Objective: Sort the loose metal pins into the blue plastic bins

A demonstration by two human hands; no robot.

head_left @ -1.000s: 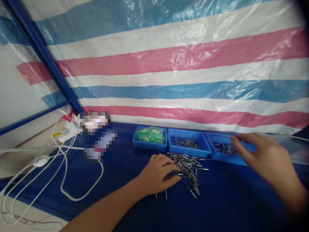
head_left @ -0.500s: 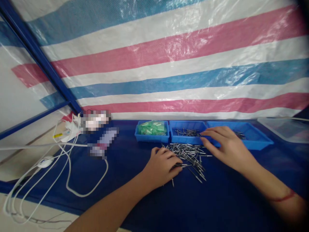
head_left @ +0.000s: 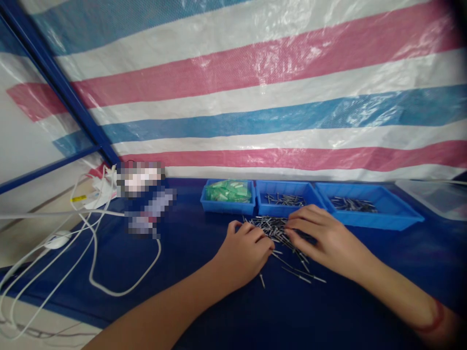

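A loose pile of thin metal blind rivets [head_left: 272,224] lies in front of the blue bins. At the pile's left edge is my left hand [head_left: 245,250], its fingers curled down and closed around some rivets; the thumb is mostly hidden. My right hand [head_left: 321,236] reaches over the pile's right side, thumb and fingers apart, fingertips touching the rivets. More rivets lie in the middle blue bin [head_left: 265,209] and the right blue bin [head_left: 394,221]. A few strays, including a single rivet [head_left: 262,281], lie nearer me.
The left blue bin [head_left: 228,208] holds green plastic packets [head_left: 228,191]. White cables [head_left: 124,293] and a power strip [head_left: 100,197] occupy the table's left side, near blurred-out items. A clear plastic container [head_left: 434,197] stands far right. Striped sheeting [head_left: 237,116] hangs behind.
My right hand has moved left and down from beside the bins onto the pile, uncovering the right bin's rivets. Some rivets now lie spread nearer me. My left hand has barely moved.
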